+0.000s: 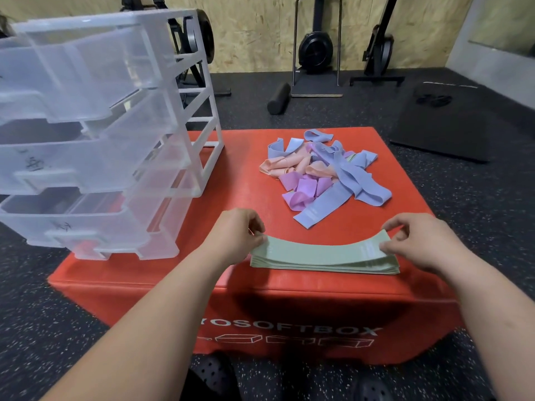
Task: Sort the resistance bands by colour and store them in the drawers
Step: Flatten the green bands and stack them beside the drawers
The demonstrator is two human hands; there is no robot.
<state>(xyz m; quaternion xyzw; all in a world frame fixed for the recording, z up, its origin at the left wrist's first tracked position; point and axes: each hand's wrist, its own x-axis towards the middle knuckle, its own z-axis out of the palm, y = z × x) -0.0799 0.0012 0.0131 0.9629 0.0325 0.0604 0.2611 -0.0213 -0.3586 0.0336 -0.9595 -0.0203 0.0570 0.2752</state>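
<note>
Green flat fabric resistance bands (324, 257), stacked, are pinched at both ends by hands (241, 231) (417, 241); uneven lifting risks layers slipping.

The clear drawer unit (110, 134) is cut off by the left edge, so its full width and the drawer fronts there go unseen. Dark scribbles on two drawer fronts are too blurred to read. What lies inside the drawers cannot be told through the cloudy plastic.

The first letters of the white lettering on the red box (289, 302) are lost in shadow and blur.

In the loose pile of bands (321, 172), a green band (351, 157) shows only as a sliver under blue ones.

The fingertips of the left hand (236, 235) and the right hand (417, 241) are partly hidden at the ends of the green stack (324, 256), whose band count cannot be made out.

Both shoes (214, 374) are cut by the bottom edge.
</note>
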